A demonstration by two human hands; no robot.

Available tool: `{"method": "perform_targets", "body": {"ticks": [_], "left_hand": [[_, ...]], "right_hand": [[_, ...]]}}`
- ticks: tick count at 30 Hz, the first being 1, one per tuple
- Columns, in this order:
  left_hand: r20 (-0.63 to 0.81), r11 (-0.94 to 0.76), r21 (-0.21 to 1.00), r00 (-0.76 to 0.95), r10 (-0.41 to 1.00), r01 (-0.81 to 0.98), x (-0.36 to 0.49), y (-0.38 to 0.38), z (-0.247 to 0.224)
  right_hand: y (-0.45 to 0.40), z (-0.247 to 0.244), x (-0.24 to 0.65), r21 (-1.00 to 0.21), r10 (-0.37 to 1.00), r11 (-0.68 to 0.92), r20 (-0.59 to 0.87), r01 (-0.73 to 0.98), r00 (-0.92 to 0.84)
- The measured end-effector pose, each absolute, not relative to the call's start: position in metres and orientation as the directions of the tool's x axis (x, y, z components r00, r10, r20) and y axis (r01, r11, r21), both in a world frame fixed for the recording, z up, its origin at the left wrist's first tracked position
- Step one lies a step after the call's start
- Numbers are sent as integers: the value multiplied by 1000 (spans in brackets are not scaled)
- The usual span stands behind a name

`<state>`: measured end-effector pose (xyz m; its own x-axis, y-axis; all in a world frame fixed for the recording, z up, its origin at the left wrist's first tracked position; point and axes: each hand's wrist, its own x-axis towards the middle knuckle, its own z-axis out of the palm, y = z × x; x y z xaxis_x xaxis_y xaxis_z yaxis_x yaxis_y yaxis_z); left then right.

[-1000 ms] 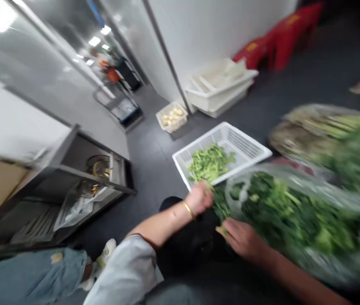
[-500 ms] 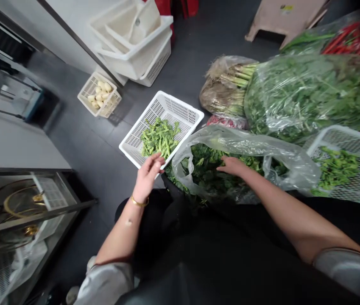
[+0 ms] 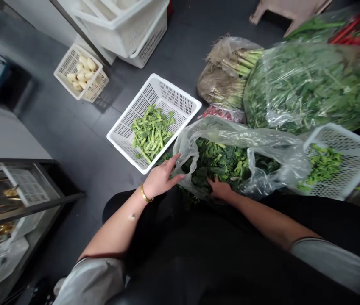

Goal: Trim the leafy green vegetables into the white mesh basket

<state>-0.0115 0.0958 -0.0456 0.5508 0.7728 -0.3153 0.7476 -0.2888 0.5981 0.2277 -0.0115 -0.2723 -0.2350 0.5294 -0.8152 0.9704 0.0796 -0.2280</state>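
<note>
An opened clear plastic bag (image 3: pixel 275 142) full of dark leafy greens (image 3: pixel 221 161) lies right before me. My right hand (image 3: pixel 220 188) reaches into it, its fingers among the leaves and partly hidden; whether they grip any is not visible. At the bag's left edge is my left hand (image 3: pixel 160 178), wearing a gold bracelet, thumb and fingers apart and nothing in it. Just beyond that hand stands a white perforated basket (image 3: pixel 180 103) holding a pile of trimmed green stems (image 3: pixel 152 133).
At right, another white basket (image 3: pixel 358 169) contains green pieces. Bagged greens (image 3: pixel 313 84) and rooted scallion-like bunches (image 3: pixel 230 76) lie behind the bag. A small basket of pale vegetables (image 3: pixel 82 74), stacked crates (image 3: pixel 129 36) and a metal rack (image 3: pixel 52 203) stand to the left.
My left hand has moved from the edge of the stem basket rightward to the bag's edge. My right hand has shifted nearer to me within the bag. The view has tilted downward.
</note>
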Motion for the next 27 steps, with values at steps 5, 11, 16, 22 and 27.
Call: {"method": "perform_targets", "body": {"ticks": [5,11,16,22,27], "left_hand": [[-313,-291,579,537,784,762,-18,95,-47],[-275,-268,617,522,807,740,-21,99,-54],[-111,-227,708,423,899,668,-28,88,-36],[-87,-27,944,326,941,328,-15,46,-4],[-89,106,994,559,824,2,14,19,-17]], "right_hand": [[6,-275,220,-295,591,122,-746,948,-308],[10,-252,223,-446,637,161,-635,880,-438],[57,-211,263,-474,773,16,-552,880,-312],[92,-93,307,-727,789,-229,-528,648,-314],[90,7,264,-907,729,-345,-420,240,-540]]}}
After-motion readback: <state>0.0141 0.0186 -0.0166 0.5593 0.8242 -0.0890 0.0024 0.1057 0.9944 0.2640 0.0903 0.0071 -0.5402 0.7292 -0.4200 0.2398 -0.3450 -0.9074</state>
